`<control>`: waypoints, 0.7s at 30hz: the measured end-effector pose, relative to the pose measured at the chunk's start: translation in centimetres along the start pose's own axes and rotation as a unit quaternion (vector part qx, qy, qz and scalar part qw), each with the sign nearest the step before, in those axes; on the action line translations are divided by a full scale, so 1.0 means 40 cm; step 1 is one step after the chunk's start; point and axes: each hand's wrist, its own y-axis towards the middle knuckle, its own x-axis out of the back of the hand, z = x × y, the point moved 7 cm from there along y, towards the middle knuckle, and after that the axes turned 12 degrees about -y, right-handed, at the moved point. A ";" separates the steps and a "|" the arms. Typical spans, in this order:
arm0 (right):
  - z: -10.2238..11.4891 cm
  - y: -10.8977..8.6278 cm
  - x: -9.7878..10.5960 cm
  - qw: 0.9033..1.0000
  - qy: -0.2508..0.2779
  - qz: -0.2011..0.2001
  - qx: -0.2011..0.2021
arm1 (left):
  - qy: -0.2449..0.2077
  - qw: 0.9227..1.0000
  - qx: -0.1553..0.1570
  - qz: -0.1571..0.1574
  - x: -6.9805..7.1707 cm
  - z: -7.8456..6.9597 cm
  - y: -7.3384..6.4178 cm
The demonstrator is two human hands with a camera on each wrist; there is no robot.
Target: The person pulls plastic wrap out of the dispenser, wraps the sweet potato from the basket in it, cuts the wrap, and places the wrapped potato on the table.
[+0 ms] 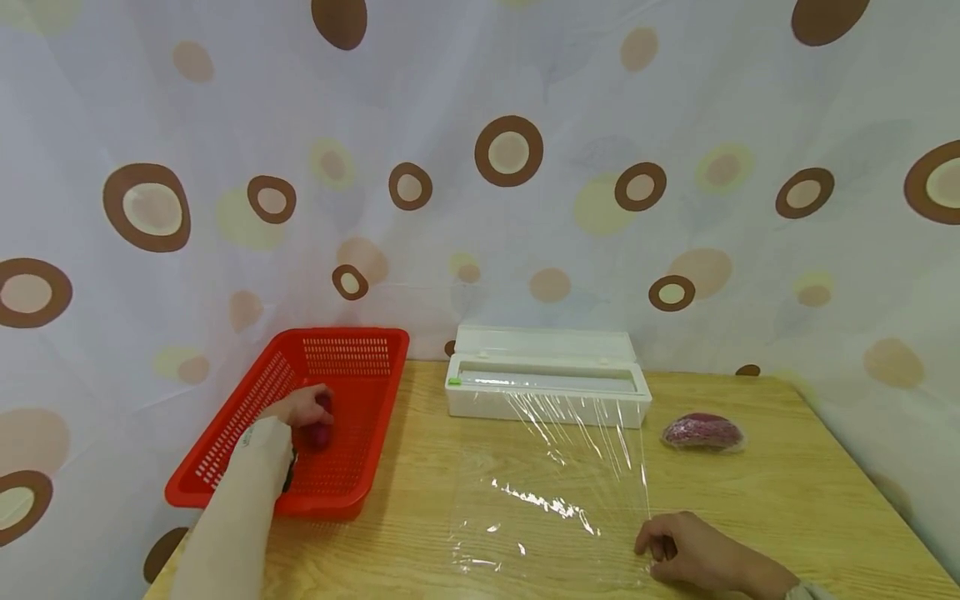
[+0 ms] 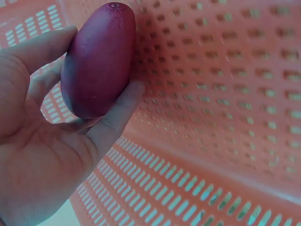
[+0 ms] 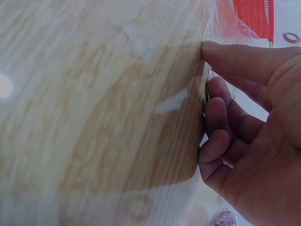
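Observation:
Inside the red basket, my left hand grips a smooth purple oval vegetable. Thumb and fingers wrap its sides, while its puckered tip shows above them in the left wrist view. A sheet of clear cling film runs from a white dispenser box toward the table's front, creased near the box. At the film's right edge, close to its front corner, my right hand holds the film with curled fingers; the fingertips line up along that edge in the right wrist view.
The dispenser stands at the back middle with its lid raised and a roll inside. A purple vegetable wrapped in film lies right of it on the wooden table. A patterned curtain hangs behind.

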 end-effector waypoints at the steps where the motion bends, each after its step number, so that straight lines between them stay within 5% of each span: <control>1: 0.002 0.000 0.001 1.000 -0.004 -0.002 0.002 | -0.007 1.000 -0.005 -0.002 -0.002 -0.006 0.001; 13: 0.012 0.000 0.002 1.000 0.008 -0.001 0.014 | -0.074 0.995 -0.059 -0.043 0.013 -0.084 0.009; 21: 0.011 0.003 0.002 1.000 0.006 0.004 0.009 | -0.084 0.985 -0.134 -0.073 0.042 -0.189 -0.021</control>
